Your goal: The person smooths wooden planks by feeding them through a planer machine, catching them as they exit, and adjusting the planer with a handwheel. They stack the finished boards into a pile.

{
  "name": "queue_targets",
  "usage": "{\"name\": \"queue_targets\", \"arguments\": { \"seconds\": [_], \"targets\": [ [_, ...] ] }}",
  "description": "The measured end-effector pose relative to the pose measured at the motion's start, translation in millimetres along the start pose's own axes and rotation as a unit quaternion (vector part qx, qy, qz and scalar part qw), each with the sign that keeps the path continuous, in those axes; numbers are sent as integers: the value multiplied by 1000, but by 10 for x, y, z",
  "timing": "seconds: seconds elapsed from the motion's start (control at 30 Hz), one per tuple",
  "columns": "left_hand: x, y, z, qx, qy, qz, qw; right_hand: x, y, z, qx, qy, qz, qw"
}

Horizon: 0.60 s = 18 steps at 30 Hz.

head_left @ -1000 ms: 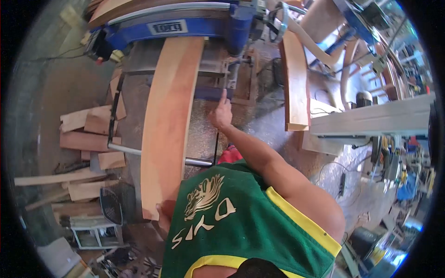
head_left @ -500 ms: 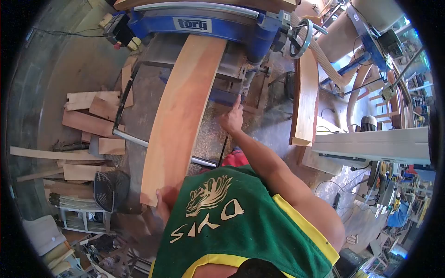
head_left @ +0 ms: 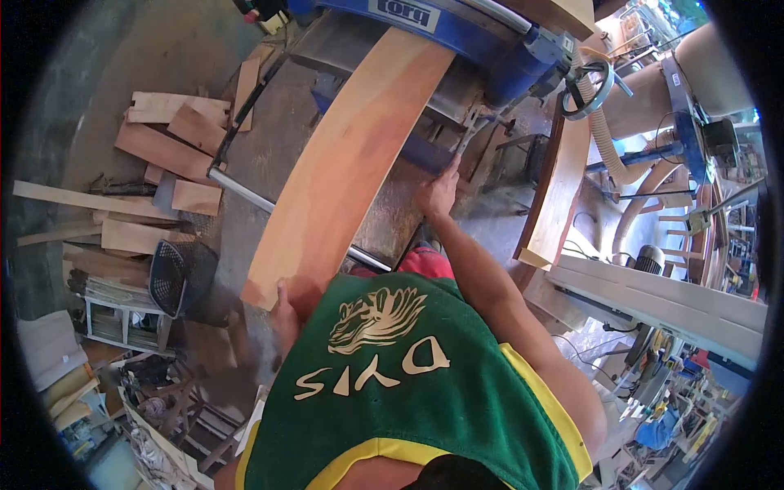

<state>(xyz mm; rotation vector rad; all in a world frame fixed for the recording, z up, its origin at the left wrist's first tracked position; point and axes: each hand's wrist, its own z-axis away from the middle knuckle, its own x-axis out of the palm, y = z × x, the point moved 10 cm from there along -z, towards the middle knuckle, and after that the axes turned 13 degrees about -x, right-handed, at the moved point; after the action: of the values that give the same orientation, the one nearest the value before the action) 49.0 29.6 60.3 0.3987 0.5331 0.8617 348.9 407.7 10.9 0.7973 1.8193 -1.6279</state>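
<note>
My left hand (head_left: pixel 285 317) grips the near end of a long, wide wooden board (head_left: pixel 351 147), its thumb on top and its other fingers hidden. The board's far end lies under the blue "torq" machine (head_left: pixel 482 37), and an outer roller (head_left: pixel 245 193) crosses beneath it. To the right of the board, my right hand (head_left: pixel 438 194) is at a metal bar (head_left: pixel 467 135) on the machine's side. Its index finger stretches along the bar and the other fingers look loosely bent; nothing is seen in it.
Wood offcuts (head_left: pixel 163 151) and a black basket (head_left: pixel 181 276) are on the left. Another long board (head_left: pixel 562 192), a handwheel (head_left: pixel 590 88), a ribbed hose (head_left: pixel 606 143) and a long white beam (head_left: pixel 653 302) are on the right.
The view has shifted and turned, so the machine appears farther right and higher. The board's near end is slightly closer to the outer roller, with my left hand still on it.
</note>
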Motion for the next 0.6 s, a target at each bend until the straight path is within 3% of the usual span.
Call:
{"name": "queue_targets", "arguments": {
  "seconds": [0.27,0.5,0.57,0.6],
  "targets": [
    [48,142,-107,7,76,-73,994,74,73,-27,18,7,-11,1000],
    [201,196,28,-47,148,-66,986,115,169,-26,30,-1,-36,999],
    [220,151,29,-56,172,-48,982,139,163,-28,-11,8,-44,999],
    [206,-8,-266,-38,144,-30,988,125,148,-36,-14,12,-44,999]
  ]
}}
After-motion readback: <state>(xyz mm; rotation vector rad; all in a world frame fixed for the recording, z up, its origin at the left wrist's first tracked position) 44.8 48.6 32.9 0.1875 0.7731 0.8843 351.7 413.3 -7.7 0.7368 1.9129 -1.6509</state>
